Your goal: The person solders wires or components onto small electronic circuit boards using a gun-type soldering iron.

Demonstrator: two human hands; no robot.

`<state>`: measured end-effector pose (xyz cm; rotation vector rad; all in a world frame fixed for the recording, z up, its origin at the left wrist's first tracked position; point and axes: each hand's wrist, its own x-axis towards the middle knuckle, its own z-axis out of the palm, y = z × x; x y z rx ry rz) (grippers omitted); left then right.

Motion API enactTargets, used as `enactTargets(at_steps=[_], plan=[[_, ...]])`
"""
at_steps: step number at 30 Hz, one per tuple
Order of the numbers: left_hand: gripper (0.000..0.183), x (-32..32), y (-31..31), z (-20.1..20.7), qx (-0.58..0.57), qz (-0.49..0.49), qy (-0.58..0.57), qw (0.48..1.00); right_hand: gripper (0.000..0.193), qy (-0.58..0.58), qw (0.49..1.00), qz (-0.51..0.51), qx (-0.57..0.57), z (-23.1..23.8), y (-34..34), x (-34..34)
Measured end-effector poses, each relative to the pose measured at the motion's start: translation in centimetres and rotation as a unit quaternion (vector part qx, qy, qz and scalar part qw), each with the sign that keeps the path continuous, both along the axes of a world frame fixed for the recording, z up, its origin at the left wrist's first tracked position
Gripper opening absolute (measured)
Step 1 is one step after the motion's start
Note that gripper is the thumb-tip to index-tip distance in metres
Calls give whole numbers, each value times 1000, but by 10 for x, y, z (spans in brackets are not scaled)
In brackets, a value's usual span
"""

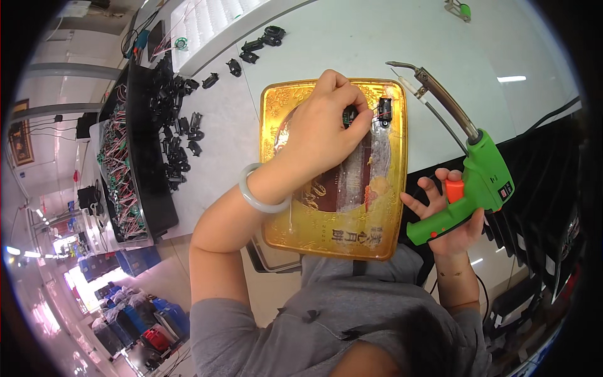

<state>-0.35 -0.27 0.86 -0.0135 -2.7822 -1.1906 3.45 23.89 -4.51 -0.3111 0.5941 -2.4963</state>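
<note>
My left hand, with a pale bangle on its wrist, reaches over a gold tin lid. Its thumb and fingers pinch a small dark green part, mostly hidden by the fingers; it looks like a little circuit board. Close to the fingertips, a small black plastic housing sits on the lid's far right, with thin reddish wires at its side. A green soldering gun rests in my right hand, fingers by its orange trigger. Its metal tip points up and left, above the lid's far right corner.
Several black housings lie heaped at the left, a few more farther back. A black bin holds many wired boards. White foam trays stand at the back left, a small metal-and-green piece at the far right. A black cable runs right.
</note>
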Motion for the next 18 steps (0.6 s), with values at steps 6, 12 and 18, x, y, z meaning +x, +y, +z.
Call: enactTargets(at_steps=[6, 12, 18], plan=[[11, -7, -19, -2, 76, -89, -23, 993, 67, -20, 1000, 10, 6, -1, -11, 23], [10, -8, -29, 1, 32, -169, 27, 985, 57, -27, 999, 40, -15, 9, -31, 36], [8, 4, -12, 10, -181, -107, 191, 959, 60, 76, 991, -35, 100, 16, 10, 7]])
